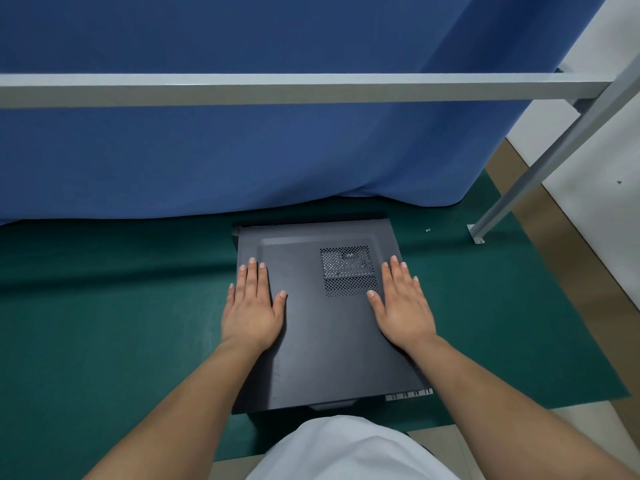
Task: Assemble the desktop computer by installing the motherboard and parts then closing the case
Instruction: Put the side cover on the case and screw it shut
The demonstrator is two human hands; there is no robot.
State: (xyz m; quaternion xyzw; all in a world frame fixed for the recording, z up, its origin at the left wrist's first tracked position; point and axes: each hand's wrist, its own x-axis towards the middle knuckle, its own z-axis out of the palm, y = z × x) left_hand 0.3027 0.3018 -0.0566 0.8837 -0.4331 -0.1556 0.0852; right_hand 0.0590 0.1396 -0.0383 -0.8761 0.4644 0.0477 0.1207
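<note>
While seemingly shut, case (329, 327) under flat hands (251, 311).

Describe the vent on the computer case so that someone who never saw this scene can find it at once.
Start at the green mat on the floor, where the dark grey computer case lies flat under two open hands. The vent is on the case's top panel, just beside the right hand thumb. It is the only patch of small holes on an otherwise smooth panel.
</note>
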